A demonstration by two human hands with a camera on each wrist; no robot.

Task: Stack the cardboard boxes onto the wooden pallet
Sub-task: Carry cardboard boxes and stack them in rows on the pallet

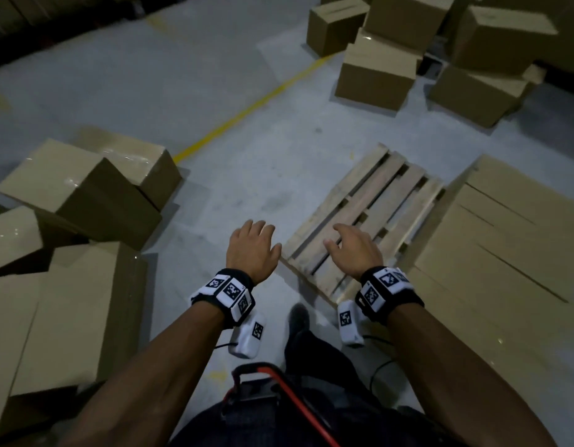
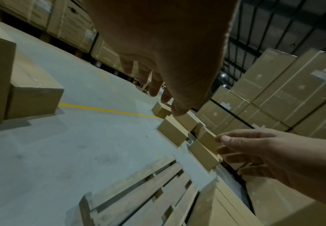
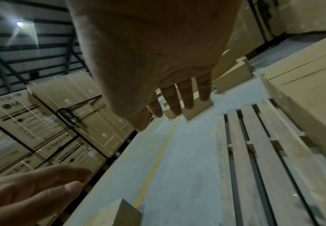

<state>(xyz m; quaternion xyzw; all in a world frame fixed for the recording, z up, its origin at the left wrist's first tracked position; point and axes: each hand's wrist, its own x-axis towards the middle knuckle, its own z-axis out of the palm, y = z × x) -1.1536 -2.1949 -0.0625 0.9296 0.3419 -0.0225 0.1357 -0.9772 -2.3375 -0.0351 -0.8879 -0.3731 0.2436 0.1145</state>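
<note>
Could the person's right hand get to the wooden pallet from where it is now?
Probably yes. The right hand hangs open above the near end of the wooden pallet, whose slats are bare there, and nothing lies between them. The left hand is off to the side, over the floor.

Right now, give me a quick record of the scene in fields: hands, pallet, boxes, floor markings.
left hand: open, holding nothing, over bare floor
right hand: open, holding nothing, over the pallet's near end
wooden pallet: flat on the floor; its visible slats are bare
cardboard boxes on the left: jumbled pile on the floor
cardboard boxes far right: loose pile
yellow floor line: runs diagonally between piles
</note>
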